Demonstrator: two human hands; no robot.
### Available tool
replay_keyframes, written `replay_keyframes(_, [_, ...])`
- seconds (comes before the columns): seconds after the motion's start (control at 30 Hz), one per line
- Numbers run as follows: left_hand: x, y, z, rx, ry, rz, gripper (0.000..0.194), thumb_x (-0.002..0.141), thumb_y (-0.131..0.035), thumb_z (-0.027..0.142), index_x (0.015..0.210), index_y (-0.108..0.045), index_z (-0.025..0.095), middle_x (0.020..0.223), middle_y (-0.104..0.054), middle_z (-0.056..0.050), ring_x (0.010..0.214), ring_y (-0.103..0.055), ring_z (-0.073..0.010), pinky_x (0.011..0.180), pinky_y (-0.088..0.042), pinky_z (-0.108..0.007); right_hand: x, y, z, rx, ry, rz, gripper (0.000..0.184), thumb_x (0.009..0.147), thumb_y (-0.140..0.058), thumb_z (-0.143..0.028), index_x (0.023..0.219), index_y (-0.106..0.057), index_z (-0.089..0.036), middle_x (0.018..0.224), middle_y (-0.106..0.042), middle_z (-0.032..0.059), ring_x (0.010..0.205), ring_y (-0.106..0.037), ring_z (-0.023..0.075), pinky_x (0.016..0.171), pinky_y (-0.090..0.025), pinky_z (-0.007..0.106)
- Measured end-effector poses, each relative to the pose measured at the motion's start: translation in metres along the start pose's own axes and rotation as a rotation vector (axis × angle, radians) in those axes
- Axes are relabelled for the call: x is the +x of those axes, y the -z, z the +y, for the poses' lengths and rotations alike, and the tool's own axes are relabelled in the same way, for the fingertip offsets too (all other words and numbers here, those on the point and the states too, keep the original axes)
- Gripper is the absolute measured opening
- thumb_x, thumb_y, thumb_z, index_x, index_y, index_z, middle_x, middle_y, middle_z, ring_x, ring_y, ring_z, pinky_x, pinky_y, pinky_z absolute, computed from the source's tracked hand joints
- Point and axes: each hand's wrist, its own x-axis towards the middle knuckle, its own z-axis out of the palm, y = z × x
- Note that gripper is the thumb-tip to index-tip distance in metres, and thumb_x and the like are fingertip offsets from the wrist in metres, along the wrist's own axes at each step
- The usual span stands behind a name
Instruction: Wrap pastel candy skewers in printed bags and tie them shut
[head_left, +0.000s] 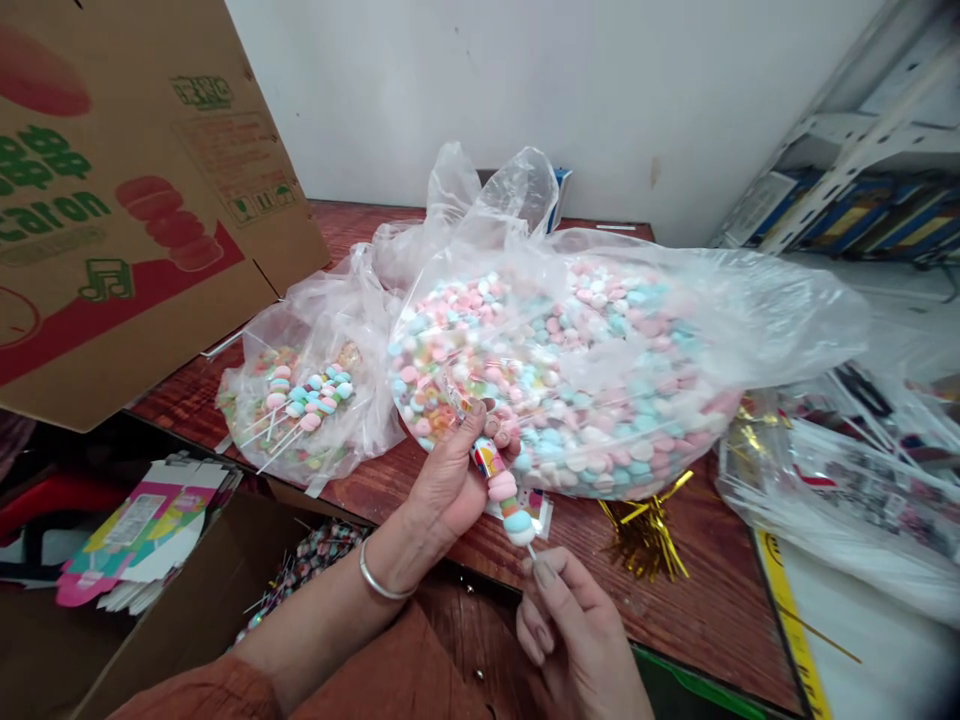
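Between my two hands is a marshmallow stick (510, 505), with pink, orange, green, blue and white pieces threaded on a thin white stick. My left hand (454, 465) pinches a printed clear wrapper (484, 450) around its upper end. The thumb and fingers of my right hand (574, 615) are closed on the bare stick at the lower end. Just beyond my hands lies a big clear bag (630, 420) full of pastel marshmallow pieces. To its left, several finished marshmallow sticks (319, 395) rest on a smaller clear bag (292, 450).
A large printed cardboard box (142, 200) stands at the left. Below it, an open carton (180, 610) holds more sticks (315, 560) and flat printed packaging (142, 520). Gold tinsel ties (649, 530) lie on the wooden table (720, 570). Plastic packaging (847, 490) and a shelf (847, 150) are at right.
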Motion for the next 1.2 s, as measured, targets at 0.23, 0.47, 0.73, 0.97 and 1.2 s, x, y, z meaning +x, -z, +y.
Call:
replay_keyframes(0.23, [0.004, 0.003, -0.010, 0.054, -0.013, 0.082, 0.029, 0.074, -0.083, 0.028, 0.080, -0.057, 0.016, 0.068, -0.056, 0.004, 0.059, -0.058, -0.0080, 0.057, -0.051, -0.020, 0.002, 0.003, -0.010, -0.791, 0.657, 0.181, 0.013, 0.091, -0.063, -0.028, 0.080, -0.066, -0.020, 0.071, -0.060, -0.0004, 0.064, -0.055, 0.0139, 0.060, -0.044, 0.024])
replay_keyframes(0.47, [0.000, 0.000, -0.019, 0.005, 0.002, -0.051, 0.029, 0.081, -0.078, 0.034, 0.093, -0.062, 0.014, 0.067, -0.054, 0.005, 0.058, -0.053, -0.0067, 0.068, -0.052, -0.022, 0.008, 0.002, -0.017, -0.524, 0.304, 0.114, 0.030, 0.091, -0.062, -0.044, 0.073, -0.058, -0.020, 0.059, -0.048, -0.0046, 0.051, -0.042, 0.0097, 0.048, -0.034, 0.021])
replay_keyframes(0.73, [-0.004, -0.004, -0.024, 0.032, 0.055, -0.086, 0.035, 0.082, -0.074, 0.045, 0.096, -0.061, 0.015, 0.064, -0.050, 0.006, 0.056, -0.051, -0.0074, 0.067, -0.050, -0.023, 0.013, -0.004, -0.019, -0.093, -0.045, -0.054, 0.039, 0.089, -0.061, -0.054, 0.072, -0.055, -0.020, 0.051, -0.028, -0.0111, 0.042, -0.019, 0.0063, 0.041, -0.021, 0.020])
replay_keyframes(0.97, [-0.010, -0.001, -0.043, 0.147, 0.054, -0.068, 0.040, 0.077, -0.079, 0.046, 0.097, -0.064, 0.015, 0.076, -0.063, -0.001, 0.069, -0.063, -0.0140, 0.070, -0.053, -0.028, 0.021, -0.002, -0.021, -0.815, 0.577, 0.175, 0.030, 0.096, -0.052, -0.036, 0.076, -0.065, -0.018, 0.065, -0.059, -0.0019, 0.059, -0.052, 0.0126, 0.056, -0.041, 0.021])
replay_keyframes(1.2, [0.003, -0.005, -0.027, 0.115, -0.021, -0.044, 0.038, 0.075, -0.083, 0.033, 0.103, -0.064, 0.016, 0.071, -0.061, 0.003, 0.062, -0.061, -0.0093, 0.070, -0.053, -0.025, 0.021, 0.006, -0.022, -0.969, 0.633, 0.141, 0.028, 0.099, -0.049, -0.032, 0.084, -0.068, -0.018, 0.065, -0.064, -0.0018, 0.054, -0.056, 0.0118, 0.054, -0.041, 0.020])
